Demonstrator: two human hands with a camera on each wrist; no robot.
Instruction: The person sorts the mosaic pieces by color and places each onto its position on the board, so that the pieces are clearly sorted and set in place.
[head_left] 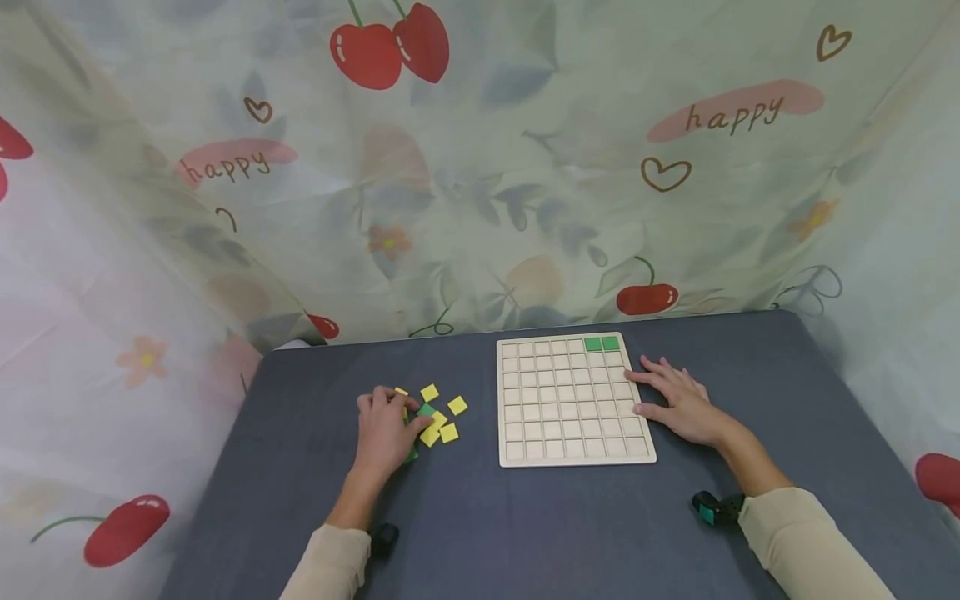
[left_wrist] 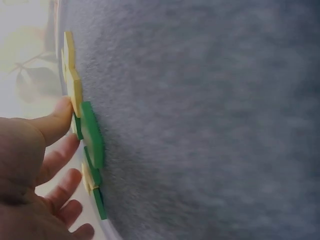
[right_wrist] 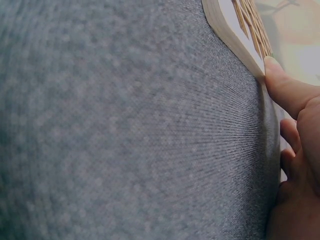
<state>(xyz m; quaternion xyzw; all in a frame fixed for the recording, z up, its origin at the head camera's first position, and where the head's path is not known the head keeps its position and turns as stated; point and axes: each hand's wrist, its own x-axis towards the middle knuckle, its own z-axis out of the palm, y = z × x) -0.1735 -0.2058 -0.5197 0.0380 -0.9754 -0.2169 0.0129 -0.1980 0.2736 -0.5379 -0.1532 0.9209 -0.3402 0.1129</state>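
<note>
Several small yellow tiles (head_left: 457, 406) and green tiles (left_wrist: 92, 135) lie in a loose group on the left of the table. Over the group's left side is my left hand (head_left: 385, 433), thumb and index finger spread apart. A green tile (head_left: 426, 409) shows between those fingertips, and the thumb tip sits right at a yellow tile (left_wrist: 75, 90). To the right lies a pale wooden grid board (head_left: 553, 412) with two green squares (head_left: 602, 343) in its top right corner. My right hand (head_left: 686, 410), fingers spread, touches the board's right edge with its fingertips.
A dark grey cloth covers the table (head_left: 450, 533). Behind and at both sides hangs a pale printed curtain (head_left: 480, 167) with cherries and lettering. Dark wrist devices, one being the right one (head_left: 717, 508), sit by both cuffs.
</note>
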